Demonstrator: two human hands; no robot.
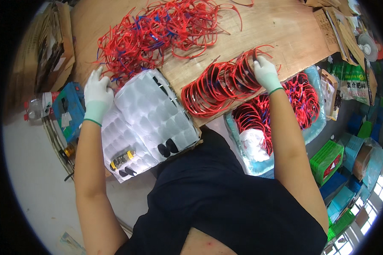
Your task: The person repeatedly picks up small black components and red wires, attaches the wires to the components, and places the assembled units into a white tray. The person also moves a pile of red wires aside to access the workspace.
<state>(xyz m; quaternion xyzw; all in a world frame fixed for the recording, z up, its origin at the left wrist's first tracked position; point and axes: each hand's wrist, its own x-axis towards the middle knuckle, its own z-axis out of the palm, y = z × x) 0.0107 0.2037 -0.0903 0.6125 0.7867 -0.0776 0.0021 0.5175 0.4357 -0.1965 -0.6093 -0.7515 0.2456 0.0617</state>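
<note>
My left hand (98, 94), in a white glove with a green cuff, is beside the left edge of a tangled pile of red glasses frames (157, 34), some with blue parts. Its fingers are apart and I see nothing held. My right hand (266, 74), gloved alike, closes on a red glasses frame at the right end of a nested row of frames (219, 87); its fingertips are partly hidden. Between my arms lies a white sheet of oval pockets (144, 106), with dark lenses (168, 147) and a clear yellow-ended bottle (122, 160) on it.
A blue-lined crate (321, 112) with more red frames and a crumpled white bag (254, 144) stands under my right forearm. Folded cardboard (55, 51) leans at the left, near a blue bin (68, 110). Green crates (326, 161) sit at the far right.
</note>
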